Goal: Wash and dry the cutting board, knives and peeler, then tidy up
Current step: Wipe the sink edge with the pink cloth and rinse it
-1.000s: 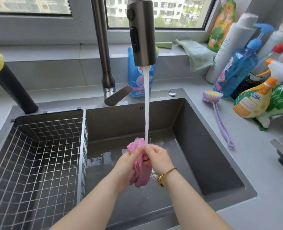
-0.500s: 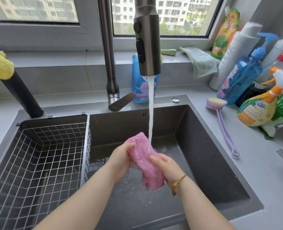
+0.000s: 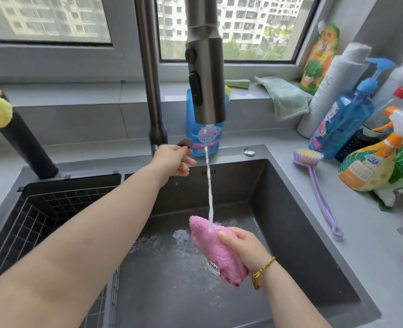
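Note:
My right hand (image 3: 245, 247) grips a wet pink cloth (image 3: 216, 250) low in the dark sink (image 3: 297, 233), above the drain. A thin stream of water (image 3: 209, 192) falls from the grey tap head (image 3: 206, 74) onto the cloth's top end. My left hand (image 3: 173, 159) reaches up to the tap's base, its fingers curled over the lever (image 3: 185, 144). No cutting board, knife or peeler is in view.
A wire basket (image 3: 54, 221) fills the sink's left part. A lilac dish brush (image 3: 314, 183) lies on the right counter beside several spray and soap bottles (image 3: 344, 119). A green cloth (image 3: 285, 98) hangs off the windowsill. A blue soap pouch (image 3: 205, 136) stands behind the tap.
My left hand let go of the pink cloth and rose to the tap lever. The water stream has thinned. My right hand alone holds the cloth now.

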`<state>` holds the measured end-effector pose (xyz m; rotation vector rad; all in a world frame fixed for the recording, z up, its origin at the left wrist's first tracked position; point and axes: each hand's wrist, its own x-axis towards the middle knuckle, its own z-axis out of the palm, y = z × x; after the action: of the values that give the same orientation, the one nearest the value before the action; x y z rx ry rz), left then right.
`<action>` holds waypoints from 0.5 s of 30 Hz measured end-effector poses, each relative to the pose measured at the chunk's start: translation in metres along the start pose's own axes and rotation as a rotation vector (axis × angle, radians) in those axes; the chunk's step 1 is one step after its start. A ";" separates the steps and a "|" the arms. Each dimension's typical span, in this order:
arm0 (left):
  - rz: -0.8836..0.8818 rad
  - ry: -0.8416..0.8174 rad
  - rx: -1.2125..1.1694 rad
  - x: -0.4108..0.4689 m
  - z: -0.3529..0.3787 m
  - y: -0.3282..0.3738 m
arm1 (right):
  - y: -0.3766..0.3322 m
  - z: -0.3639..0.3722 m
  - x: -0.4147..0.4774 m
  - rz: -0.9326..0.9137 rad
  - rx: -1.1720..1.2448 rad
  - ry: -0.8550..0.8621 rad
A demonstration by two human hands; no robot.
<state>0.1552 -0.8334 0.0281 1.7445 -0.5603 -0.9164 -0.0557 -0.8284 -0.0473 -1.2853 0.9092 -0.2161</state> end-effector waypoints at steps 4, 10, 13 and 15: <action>-0.116 -0.113 -0.071 -0.006 -0.004 -0.017 | -0.008 -0.005 -0.004 -0.043 -0.050 -0.086; -0.342 -0.695 0.051 -0.033 -0.015 -0.083 | -0.036 -0.008 -0.004 -0.222 -0.259 -0.324; -0.459 -1.034 0.056 -0.047 -0.012 -0.101 | -0.049 -0.001 -0.001 -0.409 -0.775 -0.314; -0.483 -1.092 0.172 -0.055 -0.008 -0.110 | -0.046 0.001 0.010 -0.794 -1.336 -0.157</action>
<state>0.1226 -0.7501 -0.0562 1.4209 -0.9268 -2.2473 -0.0331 -0.8482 -0.0108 -2.8382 0.2666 -0.0948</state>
